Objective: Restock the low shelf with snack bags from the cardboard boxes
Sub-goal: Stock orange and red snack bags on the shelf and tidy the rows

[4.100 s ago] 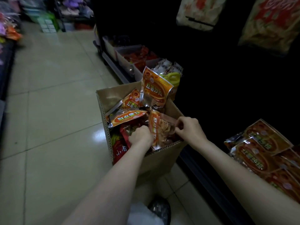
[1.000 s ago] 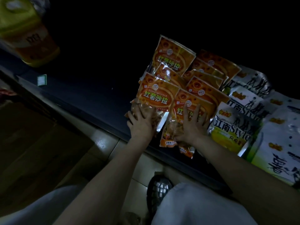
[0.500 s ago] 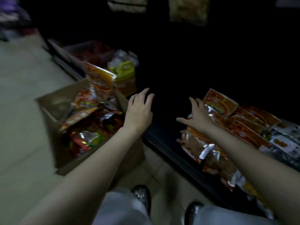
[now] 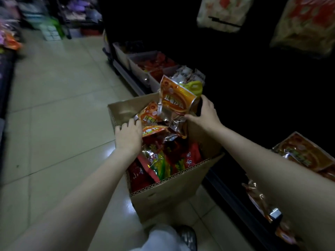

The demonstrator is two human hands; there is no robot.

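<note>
In the cardboard box (image 4: 174, 192) on the tiled floor (image 4: 59, 109), an orange snack bag (image 4: 176, 101) stands upright at the far end. I see my right hand (image 4: 204, 115) reaching across, thumb and fingers pinching that bag's right edge. My left hand (image 4: 129, 137) stretches in from the near left, fingers curled over the orange bags (image 4: 150, 122) lying flat inside; whether it truly grips them I cannot tell. On the dark low shelf (image 4: 241, 201) at right lie more orange bags (image 4: 304, 153).
</note>
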